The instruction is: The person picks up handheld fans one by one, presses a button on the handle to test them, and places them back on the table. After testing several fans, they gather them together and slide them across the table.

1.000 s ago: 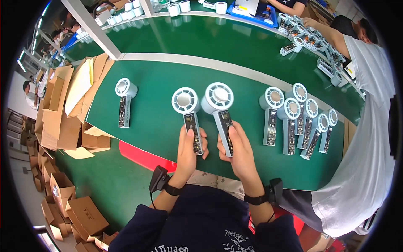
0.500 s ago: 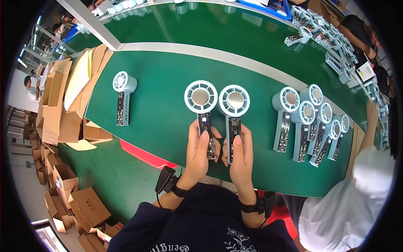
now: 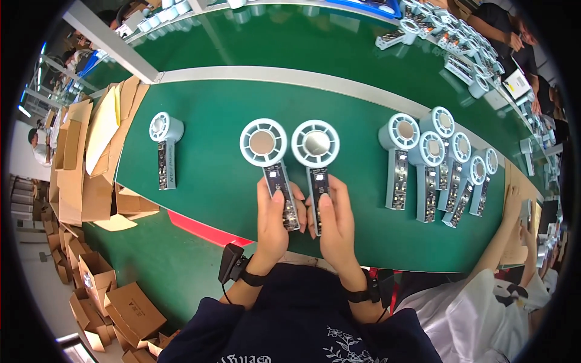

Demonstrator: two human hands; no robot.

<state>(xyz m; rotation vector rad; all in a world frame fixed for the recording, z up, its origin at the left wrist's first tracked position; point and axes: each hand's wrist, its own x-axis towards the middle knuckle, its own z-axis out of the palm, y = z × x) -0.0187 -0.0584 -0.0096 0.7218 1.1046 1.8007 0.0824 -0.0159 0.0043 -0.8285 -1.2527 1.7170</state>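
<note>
fan being gripped by left hand, another fan by right hand, thumbs on top, third fan's letters being seen

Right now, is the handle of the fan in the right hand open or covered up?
Open: the fan has its circuit board showing down the front, with no cover, though the right hand hides part.
</note>
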